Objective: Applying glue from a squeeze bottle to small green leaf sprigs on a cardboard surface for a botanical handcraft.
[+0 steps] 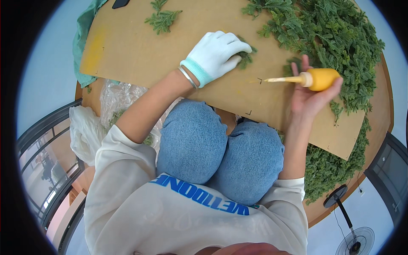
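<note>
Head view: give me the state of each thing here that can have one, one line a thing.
Left hand: gloved in white, pressing a green sprig flat on the cardboard sheet.
Right hand: bare, holding the yellow glue bottle.
Yellow glue bottle: lying sideways, nozzle pointing at the sprig, tip clear of it.
Cardboard sheet: flat across the table, over the knees.
Loose sprig: lying free on the cardboard.
Green foliage pile: heaped at right.

Far left, a teal cloth (83, 40) draped over the table edge. Near left, crinkled clear plastic bags (117, 100) and a white bag (83, 134). Near right, a standing fan (352, 238) on the floor.
</note>
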